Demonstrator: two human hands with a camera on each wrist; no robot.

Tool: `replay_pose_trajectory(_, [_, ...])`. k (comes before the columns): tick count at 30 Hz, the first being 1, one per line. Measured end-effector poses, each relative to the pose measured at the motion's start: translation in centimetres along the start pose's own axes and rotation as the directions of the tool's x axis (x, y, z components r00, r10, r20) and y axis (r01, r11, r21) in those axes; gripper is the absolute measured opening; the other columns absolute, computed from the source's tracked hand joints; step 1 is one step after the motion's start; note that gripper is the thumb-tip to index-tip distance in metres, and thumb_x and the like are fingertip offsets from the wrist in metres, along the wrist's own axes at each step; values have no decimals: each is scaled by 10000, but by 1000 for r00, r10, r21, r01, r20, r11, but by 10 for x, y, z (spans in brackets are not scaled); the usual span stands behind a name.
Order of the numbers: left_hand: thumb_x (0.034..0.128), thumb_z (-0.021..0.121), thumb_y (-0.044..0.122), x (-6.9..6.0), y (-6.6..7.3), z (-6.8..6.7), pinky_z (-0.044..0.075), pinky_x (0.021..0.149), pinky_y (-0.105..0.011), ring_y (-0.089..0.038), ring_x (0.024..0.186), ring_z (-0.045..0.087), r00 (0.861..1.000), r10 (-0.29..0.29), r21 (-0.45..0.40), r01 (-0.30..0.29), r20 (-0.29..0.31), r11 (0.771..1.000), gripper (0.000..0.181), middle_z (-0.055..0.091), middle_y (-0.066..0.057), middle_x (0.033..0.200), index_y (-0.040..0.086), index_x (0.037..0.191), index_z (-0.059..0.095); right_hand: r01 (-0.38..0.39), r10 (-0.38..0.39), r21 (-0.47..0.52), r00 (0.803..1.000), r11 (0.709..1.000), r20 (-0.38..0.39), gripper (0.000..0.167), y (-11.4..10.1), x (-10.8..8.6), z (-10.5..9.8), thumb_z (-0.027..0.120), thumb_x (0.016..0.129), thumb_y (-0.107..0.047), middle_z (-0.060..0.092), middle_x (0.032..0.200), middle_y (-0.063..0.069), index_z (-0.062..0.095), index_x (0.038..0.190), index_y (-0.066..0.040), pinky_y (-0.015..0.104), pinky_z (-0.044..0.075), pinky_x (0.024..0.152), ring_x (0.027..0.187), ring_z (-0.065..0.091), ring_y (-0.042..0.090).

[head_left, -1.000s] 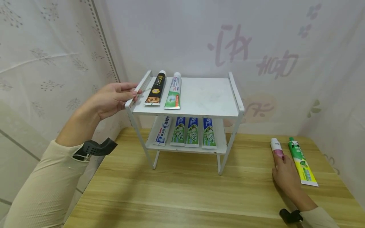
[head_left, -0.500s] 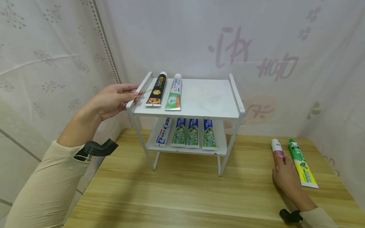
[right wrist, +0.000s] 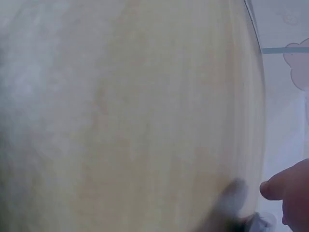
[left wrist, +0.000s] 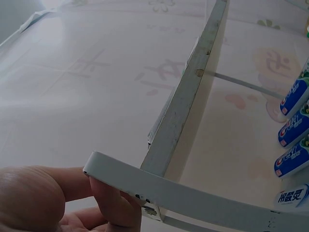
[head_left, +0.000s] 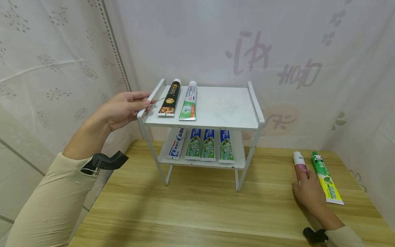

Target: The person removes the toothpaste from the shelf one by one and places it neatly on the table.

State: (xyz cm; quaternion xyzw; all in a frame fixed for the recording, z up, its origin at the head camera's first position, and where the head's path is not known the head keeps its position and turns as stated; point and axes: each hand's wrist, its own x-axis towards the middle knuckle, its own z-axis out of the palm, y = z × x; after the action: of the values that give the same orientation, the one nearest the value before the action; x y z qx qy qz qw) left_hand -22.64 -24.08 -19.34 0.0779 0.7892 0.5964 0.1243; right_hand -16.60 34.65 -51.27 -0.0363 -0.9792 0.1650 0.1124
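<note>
My left hand (head_left: pixel 121 109) pinches the left side rail of the white two-tier rack (head_left: pixel 228 108); in the left wrist view its fingers (left wrist: pixel 116 203) curl round the rack's end (left wrist: pixel 125 174). At the right of the table my right hand (head_left: pixel 311 193) lies over the lower part of a white and purple tube (head_left: pixel 299 163), its index finger along it and its thumb out to the left. The right wrist view catches a fingertip (right wrist: pixel 273 189) near the tube's pale end. Just right of that hand lies a green and yellow tube (head_left: pixel 327 178).
The rack's top shelf holds a black tube (head_left: pixel 171 97) and a white and green tube (head_left: pixel 189 103) at its left. On the lower shelf lie a white and blue tube (head_left: pixel 177 145) and three blue and green tubes (head_left: pixel 208 145). Curtains stand behind the wooden table (head_left: pixel 197 212).
My right thumb has spread a little to the left, away from the white and purple tube. My left hand keeps its hold on the rack. The head view has shifted slightly.
</note>
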Motion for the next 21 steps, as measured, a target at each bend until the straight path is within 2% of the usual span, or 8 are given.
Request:
replay_pose_trajectory(4, [1088, 485, 117, 0, -1, -1, 538, 845, -189, -21, 1025, 604, 1000, 3, -2, -3, 3, 1000, 590, 394, -176, 1543, 4, 1604, 224, 6, -6, -16, 1000, 1000, -3, 620, -1, 2, -6, 675, 939, -215, 365, 1298, 464, 402, 1357, 154, 713, 456, 724, 1060, 459, 615])
replay_pose_trajectory(11, [1086, 485, 108, 1, -1, 0, 544, 838, -193, -25, 1017, 615, 1000, 10, -11, -10, 7, 1000, 587, 401, -177, 1535, -2, 1602, 228, 44, -45, -44, 998, 998, -34, 755, -9, 4, -19, 662, 981, -332, 344, 1351, 482, 338, 1460, 153, 779, 409, 842, 1158, 400, 649])
replay_pose_trajectory(19, [1090, 475, 113, 1, -1, -1, 543, 853, -195, -30, 1046, 606, 1000, 15, -10, -14, 12, 1000, 584, 382, -183, 1544, -7, 1602, 219, 163, -165, -31, 977, 986, -132, 680, -26, 7, -46, 659, 992, -315, 378, 1360, 492, 424, 1406, 170, 804, 384, 866, 1141, 424, 687])
replay_pose_trajectory(21, [1091, 474, 116, 1, -1, -1, 543, 855, -195, -33, 1054, 602, 1000, 15, -9, -15, 13, 1000, 584, 379, -181, 1545, -7, 1601, 221, 200, -206, -48, 965, 979, -164, 648, -30, 7, -53, 673, 982, -306, 402, 1337, 493, 456, 1390, 148, 805, 395, 837, 1116, 441, 692])
